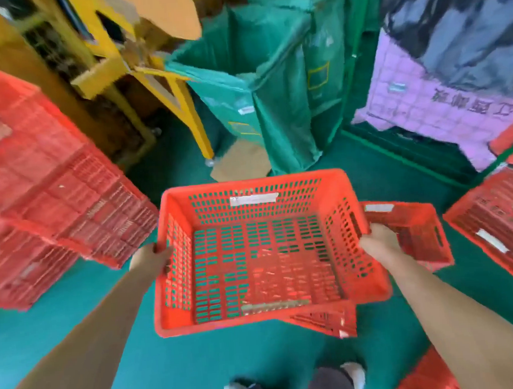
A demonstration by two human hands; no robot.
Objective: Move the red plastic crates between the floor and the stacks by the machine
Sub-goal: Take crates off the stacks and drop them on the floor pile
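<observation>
The empty red crate (284, 270) hangs level above the green floor (184, 364), near the left stack (54, 191); left grip (151, 258) and right grip (378, 241) each curl round a short rim, seemingly by the handle slots; perforated, stiff, probably light.

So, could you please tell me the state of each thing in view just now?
Held red crate: empty, upright, lifted off the floor.
Left hand: grips its left wall.
Right hand: grips its right wall.
Crate stack: nested, standing at left.
Floor crate: upright on the floor.
Green bag: open at top.
Cardboard sheet: flat on floor.
</observation>
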